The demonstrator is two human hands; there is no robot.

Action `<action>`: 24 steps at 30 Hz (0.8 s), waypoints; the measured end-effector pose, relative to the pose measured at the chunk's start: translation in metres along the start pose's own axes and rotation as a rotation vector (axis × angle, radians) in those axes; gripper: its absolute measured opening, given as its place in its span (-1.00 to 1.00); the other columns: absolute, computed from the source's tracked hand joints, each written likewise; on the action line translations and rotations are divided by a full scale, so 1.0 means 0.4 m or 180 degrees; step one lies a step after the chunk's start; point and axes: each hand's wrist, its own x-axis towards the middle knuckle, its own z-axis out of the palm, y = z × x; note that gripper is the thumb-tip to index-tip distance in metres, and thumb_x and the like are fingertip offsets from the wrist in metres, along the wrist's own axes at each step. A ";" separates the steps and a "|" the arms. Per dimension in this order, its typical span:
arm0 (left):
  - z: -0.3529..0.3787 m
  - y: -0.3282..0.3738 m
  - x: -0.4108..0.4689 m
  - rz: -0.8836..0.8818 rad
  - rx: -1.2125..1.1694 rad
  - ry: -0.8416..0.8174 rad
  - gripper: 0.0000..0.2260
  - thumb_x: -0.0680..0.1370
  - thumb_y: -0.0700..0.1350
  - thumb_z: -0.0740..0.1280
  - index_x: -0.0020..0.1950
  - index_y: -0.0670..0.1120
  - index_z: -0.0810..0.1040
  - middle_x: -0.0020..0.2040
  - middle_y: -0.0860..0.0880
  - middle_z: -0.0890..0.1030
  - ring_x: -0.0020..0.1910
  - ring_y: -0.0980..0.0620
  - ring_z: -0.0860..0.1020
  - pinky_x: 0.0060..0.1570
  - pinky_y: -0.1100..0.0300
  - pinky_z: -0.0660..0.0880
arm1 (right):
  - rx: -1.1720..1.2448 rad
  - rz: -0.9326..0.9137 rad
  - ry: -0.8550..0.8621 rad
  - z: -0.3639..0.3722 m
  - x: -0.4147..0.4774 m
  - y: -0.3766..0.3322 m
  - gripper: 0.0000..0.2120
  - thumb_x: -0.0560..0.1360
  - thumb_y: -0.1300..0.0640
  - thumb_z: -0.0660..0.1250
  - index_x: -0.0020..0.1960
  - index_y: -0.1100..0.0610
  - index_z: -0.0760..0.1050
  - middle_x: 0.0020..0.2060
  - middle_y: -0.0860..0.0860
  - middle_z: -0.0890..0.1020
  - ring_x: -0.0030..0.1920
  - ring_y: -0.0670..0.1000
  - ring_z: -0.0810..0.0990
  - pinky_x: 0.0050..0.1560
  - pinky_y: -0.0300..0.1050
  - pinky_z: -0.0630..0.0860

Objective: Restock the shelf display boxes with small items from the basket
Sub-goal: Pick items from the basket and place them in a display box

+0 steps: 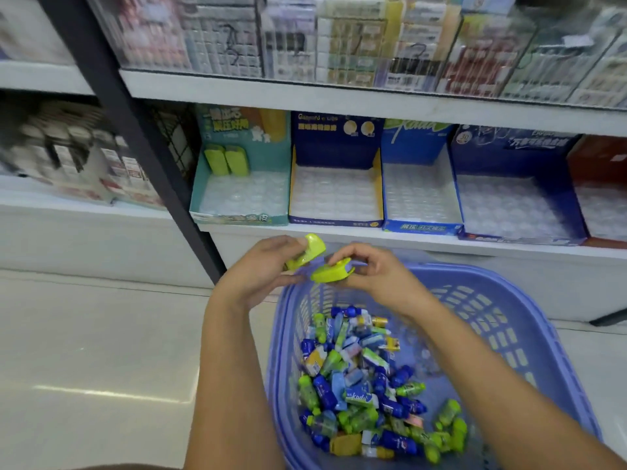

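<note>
Above the far rim of the blue basket (502,320), my left hand (261,269) grips one yellow-green item (310,252). My right hand (369,269) pinches a second yellow-green item (330,271) right beside it. Several small green, blue and white items (366,385) fill the basket's bottom. On the shelf ahead stands a teal display box (239,217) with two yellow-green items (227,159) upright at its back left. To its right sit a dark blue box with yellow sides (336,221), a light blue box (422,227) and another dark blue box (519,237), showing only clear plastic trays.
A black upright post (142,140) runs diagonally left of the teal box. A red box (600,164) sits at the shelf's far right. The shelf above holds packaged goods behind a clear panel (339,56). Pale floor tiles (101,368) lie left of the basket.
</note>
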 end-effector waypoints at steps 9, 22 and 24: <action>-0.063 0.058 -0.023 0.1330 -0.0822 0.1272 -0.73 0.63 -0.07 0.17 0.11 -0.26 0.49 -0.05 -0.12 0.60 -0.15 0.03 0.61 -0.22 0.27 0.56 | 0.0320 -0.0266 0.0302 0.170 0.151 -0.172 -0.78 0.50 0.17 0.33 0.15 0.08 0.54 -0.04 0.06 0.61 -0.04 -0.04 0.57 0.05 -0.24 0.51; -0.199 -0.018 0.001 0.1089 -0.1828 0.2763 -0.77 0.56 -0.15 0.30 0.15 -0.25 0.53 -0.18 -0.08 0.58 -0.38 0.17 0.55 -0.35 0.33 0.50 | -0.2305 -0.1299 0.0932 0.287 0.486 -0.198 -0.63 0.42 0.24 0.42 0.22 0.18 0.54 0.07 0.09 0.64 -0.02 0.04 0.59 0.05 -0.23 0.47; -0.205 -0.021 0.004 0.1074 -0.1868 0.2731 -0.79 0.55 -0.20 0.30 0.15 -0.24 0.53 -0.15 -0.11 0.57 -0.35 0.15 0.57 -0.32 0.34 0.51 | -0.2765 -0.1249 0.0717 0.289 0.519 -0.187 -0.63 0.46 0.22 0.38 0.26 0.15 0.51 0.14 0.13 0.60 0.10 0.12 0.58 0.12 -0.11 0.47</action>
